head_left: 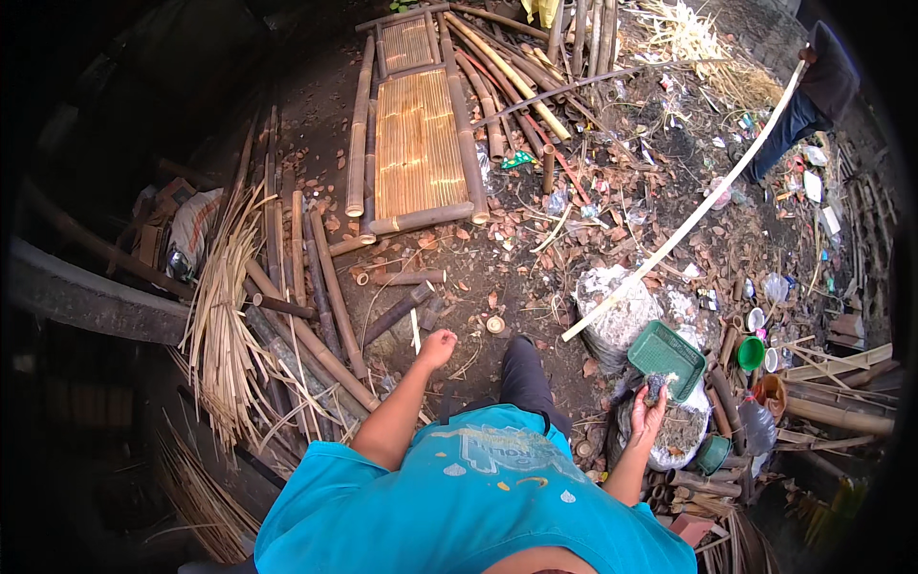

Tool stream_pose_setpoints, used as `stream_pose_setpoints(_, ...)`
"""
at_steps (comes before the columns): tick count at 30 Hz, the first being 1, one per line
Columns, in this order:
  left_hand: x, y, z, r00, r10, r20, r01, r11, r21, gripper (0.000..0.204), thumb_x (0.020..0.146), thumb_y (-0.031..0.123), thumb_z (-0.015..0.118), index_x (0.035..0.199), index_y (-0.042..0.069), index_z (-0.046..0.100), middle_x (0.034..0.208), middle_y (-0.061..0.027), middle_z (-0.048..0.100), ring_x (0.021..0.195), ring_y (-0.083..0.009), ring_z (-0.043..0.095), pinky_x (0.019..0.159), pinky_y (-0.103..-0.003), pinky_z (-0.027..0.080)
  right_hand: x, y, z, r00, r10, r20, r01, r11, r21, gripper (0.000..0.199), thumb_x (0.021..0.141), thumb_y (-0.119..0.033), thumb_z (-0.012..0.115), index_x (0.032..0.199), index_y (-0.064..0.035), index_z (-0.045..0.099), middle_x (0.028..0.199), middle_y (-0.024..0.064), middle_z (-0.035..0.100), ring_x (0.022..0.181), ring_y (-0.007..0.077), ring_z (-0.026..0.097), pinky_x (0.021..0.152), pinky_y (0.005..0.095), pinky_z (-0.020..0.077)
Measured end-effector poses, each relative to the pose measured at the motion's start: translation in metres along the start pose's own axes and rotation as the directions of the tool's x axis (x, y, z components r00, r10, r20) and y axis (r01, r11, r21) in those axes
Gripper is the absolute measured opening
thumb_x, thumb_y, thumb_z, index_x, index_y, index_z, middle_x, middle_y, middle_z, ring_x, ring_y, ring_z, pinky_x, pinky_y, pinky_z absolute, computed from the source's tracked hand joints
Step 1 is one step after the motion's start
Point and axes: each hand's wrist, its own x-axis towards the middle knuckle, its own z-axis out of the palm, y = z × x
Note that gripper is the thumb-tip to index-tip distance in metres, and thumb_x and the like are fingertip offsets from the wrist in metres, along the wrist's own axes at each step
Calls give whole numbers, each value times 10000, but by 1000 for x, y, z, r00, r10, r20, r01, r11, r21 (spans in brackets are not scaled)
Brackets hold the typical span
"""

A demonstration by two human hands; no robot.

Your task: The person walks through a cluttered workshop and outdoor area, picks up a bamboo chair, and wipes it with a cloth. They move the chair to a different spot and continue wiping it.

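My left hand is in the middle with its fingers curled closed. What lies in it, if anything, is hidden. A thin pale strip shows just left of that hand; whether the two touch I cannot tell. At the right, my right hand grips a dark grey, crumpled clump with pale bits on it. The clump is at the near edge of a green plastic basket, which rests on a whitish sack-like bundle.
A bamboo slatted panel lies ahead, with bamboo poles beside it. Split bamboo strips are heaped at left. At far right a person holds a long pale bamboo strip. A green bowl sits right of the basket.
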Motion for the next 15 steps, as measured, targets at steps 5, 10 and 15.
stream_pose_setpoints(5,61,-77,-26,932,-361,-25,360,933,-18,306,846,304,534,968,38,622,845,-118,658,760,-249,632,711,-357,483,145,62,127,999,41,14,-40,998,-48,274,773,-103,703,998,-20,571,975,99,594,804,203,577,635,246,548)
stream_pose_setpoints(10,71,-95,-65,641,-766,-44,691,601,-401,254,845,282,541,873,41,616,648,-76,618,578,-191,613,520,-311,457,289,107,244,973,191,129,-189,982,-26,267,812,-110,627,1047,0,561,983,124,601,833,239,587,693,274,562)
stream_pose_setpoints(15,126,16,-96,628,-753,-197,574,619,-536,226,845,248,554,835,26,595,621,-60,584,486,-158,540,461,-303,417,388,128,377,982,119,149,-113,992,-51,227,819,-79,621,1013,21,557,976,126,605,871,245,594,758,308,565)
